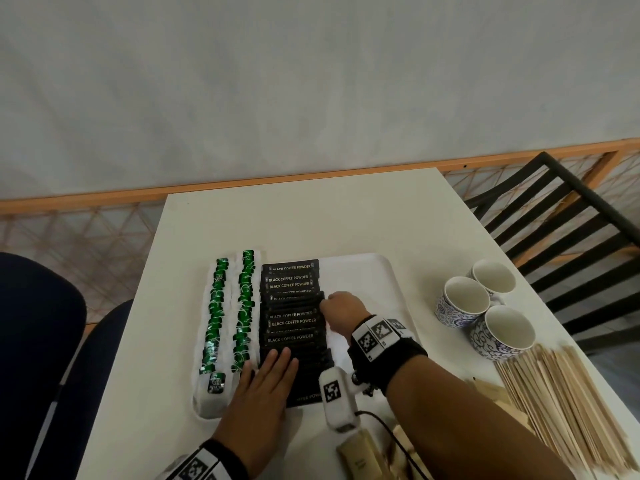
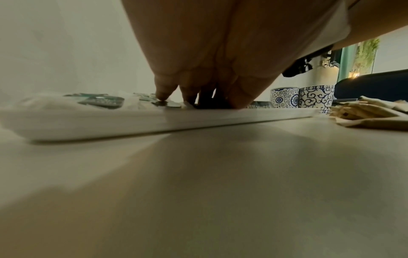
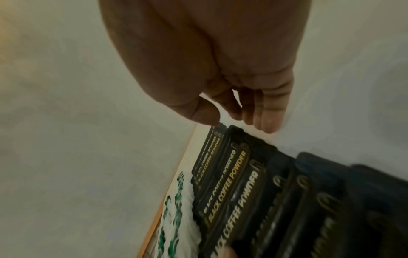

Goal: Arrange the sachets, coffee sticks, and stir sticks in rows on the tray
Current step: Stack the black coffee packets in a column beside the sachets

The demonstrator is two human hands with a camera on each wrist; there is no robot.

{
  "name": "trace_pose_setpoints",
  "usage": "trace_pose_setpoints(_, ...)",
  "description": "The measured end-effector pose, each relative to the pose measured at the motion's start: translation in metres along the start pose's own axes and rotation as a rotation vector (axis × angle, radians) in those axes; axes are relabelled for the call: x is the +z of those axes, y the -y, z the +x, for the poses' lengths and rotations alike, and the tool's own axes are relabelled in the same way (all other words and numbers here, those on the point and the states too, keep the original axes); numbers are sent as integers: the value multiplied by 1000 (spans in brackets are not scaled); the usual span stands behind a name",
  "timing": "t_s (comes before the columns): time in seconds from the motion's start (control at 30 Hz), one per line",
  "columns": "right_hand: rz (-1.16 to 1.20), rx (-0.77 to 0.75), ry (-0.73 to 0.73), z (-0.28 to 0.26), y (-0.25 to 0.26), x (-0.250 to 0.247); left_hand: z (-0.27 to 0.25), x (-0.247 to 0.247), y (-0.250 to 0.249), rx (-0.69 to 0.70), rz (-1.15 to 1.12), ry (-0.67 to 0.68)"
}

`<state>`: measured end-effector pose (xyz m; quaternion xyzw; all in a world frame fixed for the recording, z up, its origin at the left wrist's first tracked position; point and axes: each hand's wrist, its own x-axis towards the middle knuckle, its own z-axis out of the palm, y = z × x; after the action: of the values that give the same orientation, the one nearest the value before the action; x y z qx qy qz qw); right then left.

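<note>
Black coffee sticks [image 1: 292, 320] are lying in a row along the white tray [image 1: 377, 271] on the bench [image 1: 311, 220]. The left hand [image 1: 263, 386] is pressing flat-fingered on their near end; the right hand [image 1: 341, 308] is pinching their right edge.

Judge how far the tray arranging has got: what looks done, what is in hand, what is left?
Done: two rows of green-and-white sachets lie on the tray. In hand: the left hand presses flat on the black coffee sticks row while the right hand adjusts its right edge. Left: the wooden stir sticks lie off the tray.
</note>
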<state>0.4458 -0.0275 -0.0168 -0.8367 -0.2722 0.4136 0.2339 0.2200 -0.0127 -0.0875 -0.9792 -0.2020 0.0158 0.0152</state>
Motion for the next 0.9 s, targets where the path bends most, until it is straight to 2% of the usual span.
trace_pose_setpoints(0.13, -14, -22, -56, 11, 7, -9, -1, 4, 2, -15, -17, -12)
trace_pose_setpoints(0.37, -19, -13, -32, 21, 18, -6, -3, 1, -2, -25, -79, -16)
trace_pose_setpoints(0.53, -4, -44, -140, 30, 23, -17, -3, 5, -2, -27, -127, -7)
trace_pose_setpoints(0.73, 55, -121, -91, 38, 36, -20, -1, 12, 2, 16, -132, -82)
trace_pose_setpoints(0.9, 74, -120, -56, 46, 39, -13, -1, 12, 4, 10, -122, -94)
